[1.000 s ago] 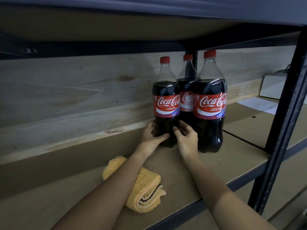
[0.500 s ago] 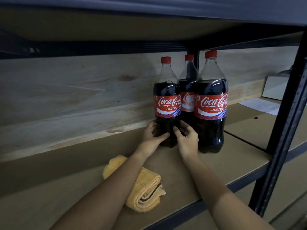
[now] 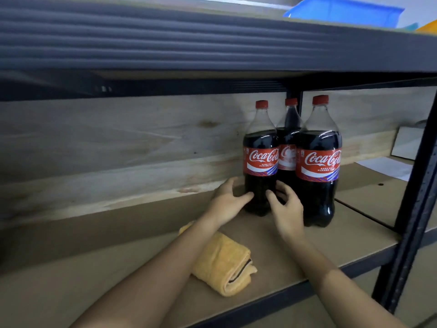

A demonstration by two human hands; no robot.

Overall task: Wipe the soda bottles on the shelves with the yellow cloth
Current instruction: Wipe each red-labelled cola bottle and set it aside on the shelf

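Your view has tipped upward since earlier; both hands stay put. Left hand (image 3: 228,202) and right hand (image 3: 287,209) curl around the left bottle (image 3: 260,159) base on the shelf (image 3: 354,235). Yellow cloth (image 3: 222,263) lies folded under your left forearm.

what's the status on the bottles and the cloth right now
Left hand and right hand both around the base of the left bottle. Yellow cloth lies folded on the shelf, untouched. Nothing in the way.
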